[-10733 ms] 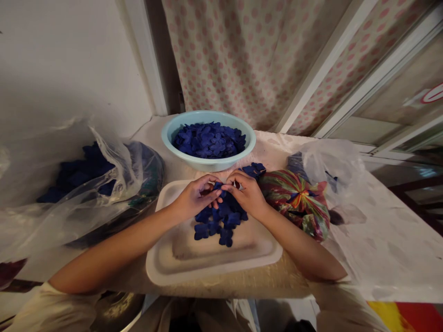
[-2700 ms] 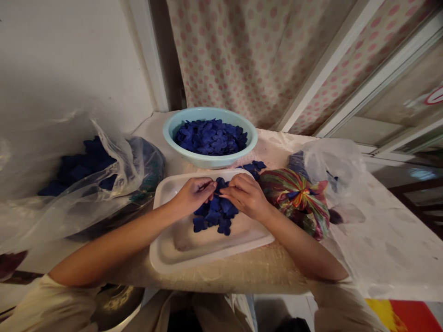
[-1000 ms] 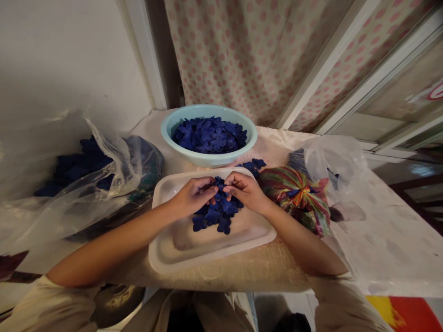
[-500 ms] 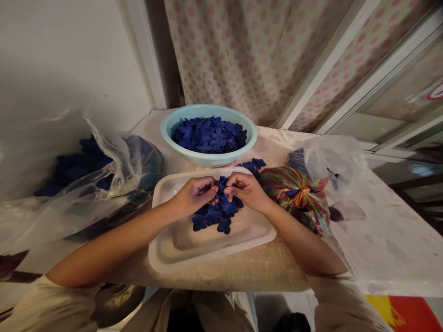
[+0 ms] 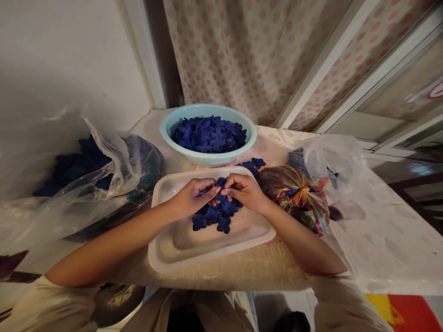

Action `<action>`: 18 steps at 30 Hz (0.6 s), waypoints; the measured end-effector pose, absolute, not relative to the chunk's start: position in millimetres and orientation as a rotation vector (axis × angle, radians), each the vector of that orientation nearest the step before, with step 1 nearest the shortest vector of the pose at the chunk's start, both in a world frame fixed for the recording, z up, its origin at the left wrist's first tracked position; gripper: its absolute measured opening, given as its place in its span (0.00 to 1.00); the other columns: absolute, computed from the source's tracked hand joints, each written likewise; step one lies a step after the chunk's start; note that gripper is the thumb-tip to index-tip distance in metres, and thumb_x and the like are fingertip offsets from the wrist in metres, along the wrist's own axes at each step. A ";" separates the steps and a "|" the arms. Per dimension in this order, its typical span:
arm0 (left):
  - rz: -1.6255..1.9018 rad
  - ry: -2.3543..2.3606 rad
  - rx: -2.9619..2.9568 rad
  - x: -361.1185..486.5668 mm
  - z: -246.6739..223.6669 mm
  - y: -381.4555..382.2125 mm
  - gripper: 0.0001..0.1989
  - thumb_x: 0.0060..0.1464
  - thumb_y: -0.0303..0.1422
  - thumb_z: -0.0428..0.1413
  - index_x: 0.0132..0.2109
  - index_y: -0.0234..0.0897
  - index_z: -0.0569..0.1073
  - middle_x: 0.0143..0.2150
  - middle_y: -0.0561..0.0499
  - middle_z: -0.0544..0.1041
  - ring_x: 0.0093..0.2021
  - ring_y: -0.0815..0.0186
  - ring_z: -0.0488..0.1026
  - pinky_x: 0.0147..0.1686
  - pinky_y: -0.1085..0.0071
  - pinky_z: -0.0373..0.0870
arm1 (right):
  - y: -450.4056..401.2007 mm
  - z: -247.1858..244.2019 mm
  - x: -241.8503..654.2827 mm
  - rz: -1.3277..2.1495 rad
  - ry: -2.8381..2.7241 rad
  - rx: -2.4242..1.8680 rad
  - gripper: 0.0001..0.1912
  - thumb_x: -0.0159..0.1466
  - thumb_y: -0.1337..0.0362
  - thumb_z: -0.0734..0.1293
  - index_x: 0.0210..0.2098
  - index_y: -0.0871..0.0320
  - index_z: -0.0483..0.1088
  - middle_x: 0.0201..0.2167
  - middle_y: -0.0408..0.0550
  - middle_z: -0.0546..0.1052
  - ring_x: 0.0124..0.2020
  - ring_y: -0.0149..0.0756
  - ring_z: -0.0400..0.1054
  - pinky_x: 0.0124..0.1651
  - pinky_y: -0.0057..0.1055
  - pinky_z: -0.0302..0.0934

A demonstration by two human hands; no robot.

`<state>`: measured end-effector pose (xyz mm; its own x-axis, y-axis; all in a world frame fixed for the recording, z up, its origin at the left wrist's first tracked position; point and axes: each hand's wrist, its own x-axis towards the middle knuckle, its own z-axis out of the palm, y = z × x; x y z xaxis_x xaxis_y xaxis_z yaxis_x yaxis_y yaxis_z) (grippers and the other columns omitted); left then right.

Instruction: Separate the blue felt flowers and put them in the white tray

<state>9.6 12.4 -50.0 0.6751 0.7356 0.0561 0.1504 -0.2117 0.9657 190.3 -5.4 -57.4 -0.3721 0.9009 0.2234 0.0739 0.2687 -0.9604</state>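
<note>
Between my two hands, over the white tray (image 5: 166,258), is a dark blue flower-shaped piece (image 5: 220,182). My left hand (image 5: 202,193) pinches its left edge between thumb and fingers. From the other side my right hand (image 5: 240,190) pinches the same piece, and the two sets of fingertips nearly meet. Just below the hands, several similar blue flower pieces (image 5: 211,215) lie in a loose pile in the tray. Whether the held piece is one layer or more, I cannot tell.
Behind the tray stands a light blue basin (image 5: 207,160) heaped with blue flower pieces. A clear plastic bag (image 5: 128,161) with more blue pieces lies at left. To the right are a tied multicoloured bag (image 5: 297,193), a few loose blue pieces (image 5: 252,164) and another clear bag (image 5: 339,161).
My fingertips have drawn slightly closer together on the blue flower piece. My right hand shifted a little to the left; the tray, basin and bags stay put.
</note>
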 end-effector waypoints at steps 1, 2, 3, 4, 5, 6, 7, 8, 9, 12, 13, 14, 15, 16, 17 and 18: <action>0.636 0.709 1.732 9.7 -50.4 12.3 0.14 0.55 0.37 0.48 0.25 0.35 0.60 0.21 0.56 0.65 0.23 0.73 0.69 0.20 0.79 0.63 | -5.4 -57.6 190.5 1.215 -1.665 -0.901 0.13 0.55 0.57 0.69 0.24 0.60 0.64 0.18 0.38 0.66 0.19 0.25 0.61 0.23 0.24 0.56; 0.641 0.700 1.735 9.6 -50.9 12.3 0.14 0.55 0.37 0.48 0.25 0.35 0.60 0.21 0.57 0.64 0.22 0.73 0.69 0.20 0.79 0.63 | -5.4 -57.7 190.6 1.222 -1.655 -0.898 0.13 0.55 0.57 0.69 0.24 0.60 0.64 0.17 0.38 0.66 0.19 0.25 0.61 0.23 0.23 0.55; 0.643 0.693 1.740 9.4 -51.7 12.5 0.14 0.55 0.37 0.48 0.25 0.35 0.59 0.21 0.57 0.63 0.22 0.74 0.68 0.20 0.79 0.63 | -5.4 -57.8 190.8 1.231 -1.650 -0.894 0.13 0.55 0.57 0.69 0.24 0.60 0.64 0.17 0.38 0.66 0.19 0.24 0.61 0.23 0.23 0.55; 0.643 0.687 1.748 9.1 -52.6 12.7 0.14 0.55 0.36 0.48 0.24 0.35 0.59 0.20 0.58 0.62 0.22 0.74 0.67 0.20 0.79 0.62 | -5.5 -57.8 191.0 1.242 -1.650 -0.889 0.13 0.55 0.58 0.69 0.23 0.60 0.64 0.17 0.37 0.66 0.18 0.24 0.61 0.23 0.23 0.55; 0.641 0.682 1.757 8.8 -53.6 13.1 0.14 0.54 0.36 0.49 0.24 0.35 0.58 0.20 0.58 0.61 0.21 0.74 0.67 0.20 0.80 0.62 | -5.5 -57.7 191.3 1.253 -1.652 -0.880 0.13 0.55 0.58 0.68 0.23 0.60 0.63 0.17 0.37 0.66 0.18 0.24 0.61 0.22 0.23 0.55; 0.640 0.681 1.765 8.5 -54.7 13.4 0.14 0.54 0.36 0.49 0.24 0.35 0.58 0.20 0.58 0.61 0.21 0.75 0.66 0.20 0.80 0.61 | -5.4 -57.5 191.8 1.262 -1.652 -0.869 0.13 0.56 0.59 0.68 0.24 0.60 0.63 0.16 0.37 0.66 0.17 0.24 0.61 0.22 0.22 0.54; 0.639 0.680 1.773 8.3 -55.6 13.7 0.14 0.55 0.36 0.48 0.24 0.35 0.58 0.20 0.58 0.61 0.21 0.75 0.66 0.20 0.80 0.61 | -5.2 -57.3 192.4 1.270 -1.648 -0.858 0.12 0.56 0.59 0.68 0.24 0.60 0.63 0.16 0.37 0.66 0.17 0.23 0.61 0.22 0.22 0.54; 0.641 0.682 1.778 8.2 -56.3 13.9 0.13 0.55 0.36 0.48 0.25 0.35 0.59 0.20 0.58 0.62 0.22 0.75 0.66 0.20 0.80 0.61 | -4.8 -57.2 193.1 1.276 -1.642 -0.843 0.12 0.57 0.60 0.68 0.24 0.60 0.63 0.16 0.37 0.66 0.17 0.23 0.61 0.21 0.22 0.54; 0.640 0.686 1.777 8.2 -56.6 13.9 0.13 0.55 0.36 0.47 0.26 0.35 0.60 0.21 0.57 0.63 0.22 0.75 0.67 0.20 0.80 0.61 | -4.1 -57.2 193.9 1.284 -1.634 -0.825 0.12 0.57 0.60 0.67 0.25 0.60 0.62 0.16 0.37 0.66 0.16 0.23 0.62 0.21 0.22 0.54; 0.639 0.715 1.746 8.9 -55.0 13.1 0.11 0.56 0.36 0.46 0.29 0.34 0.62 0.22 0.56 0.66 0.23 0.74 0.67 0.21 0.79 0.63 | -1.2 -58.3 195.7 1.325 -1.573 -0.759 0.11 0.58 0.59 0.66 0.27 0.59 0.61 0.16 0.36 0.66 0.15 0.24 0.62 0.20 0.22 0.55; 0.641 0.733 1.735 9.2 -53.7 12.7 0.11 0.56 0.36 0.46 0.29 0.34 0.63 0.23 0.56 0.66 0.22 0.74 0.67 0.21 0.79 0.64 | 0.0 -59.0 196.0 1.340 -1.530 -0.745 0.12 0.59 0.59 0.65 0.27 0.58 0.60 0.15 0.35 0.65 0.14 0.24 0.61 0.20 0.22 0.55; 0.646 0.755 1.727 9.6 -52.1 12.4 0.11 0.56 0.36 0.46 0.29 0.34 0.63 0.22 0.56 0.66 0.22 0.74 0.67 0.21 0.79 0.64 | 1.2 -59.7 196.1 1.338 -1.472 -0.750 0.12 0.59 0.58 0.65 0.27 0.57 0.58 0.15 0.34 0.63 0.14 0.23 0.60 0.19 0.22 0.54; 0.655 0.780 1.724 10.0 -50.3 12.1 0.12 0.56 0.36 0.46 0.28 0.34 0.63 0.22 0.56 0.67 0.21 0.74 0.67 0.22 0.78 0.65 | 2.2 -60.4 196.1 1.312 -1.412 -0.777 0.13 0.59 0.58 0.65 0.26 0.57 0.57 0.15 0.33 0.61 0.13 0.23 0.58 0.19 0.23 0.53; 0.666 0.804 1.724 10.3 -48.6 12.0 0.12 0.56 0.35 0.46 0.27 0.34 0.62 0.21 0.56 0.67 0.21 0.74 0.66 0.21 0.79 0.65 | 3.2 -61.0 196.1 1.253 -1.362 -0.823 0.13 0.59 0.58 0.64 0.26 0.57 0.57 0.15 0.33 0.59 0.13 0.22 0.56 0.18 0.22 0.52; 0.675 0.827 1.724 10.6 -46.9 11.9 0.12 0.56 0.35 0.46 0.26 0.34 0.62 0.20 0.56 0.67 0.21 0.75 0.66 0.21 0.79 0.65 | 3.9 -61.4 196.2 1.162 -1.331 -0.885 0.12 0.59 0.60 0.64 0.25 0.57 0.56 0.16 0.33 0.58 0.14 0.22 0.54 0.18 0.22 0.50; 0.682 0.848 1.720 10.8 -45.5 11.9 0.13 0.56 0.34 0.46 0.25 0.34 0.62 0.20 0.56 0.67 0.20 0.75 0.66 0.21 0.79 0.65 | 4.3 -61.6 196.2 1.047 -1.324 -0.952 0.11 0.59 0.62 0.63 0.24 0.57 0.56 0.17 0.34 0.57 0.15 0.22 0.53 0.19 0.22 0.49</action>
<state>10.8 11.9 -45.5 0.5860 0.8094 0.0378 0.2101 -0.1968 0.9577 196.2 4.3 -61.6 -0.0315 0.9604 0.2767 -0.0480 0.2751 -0.9602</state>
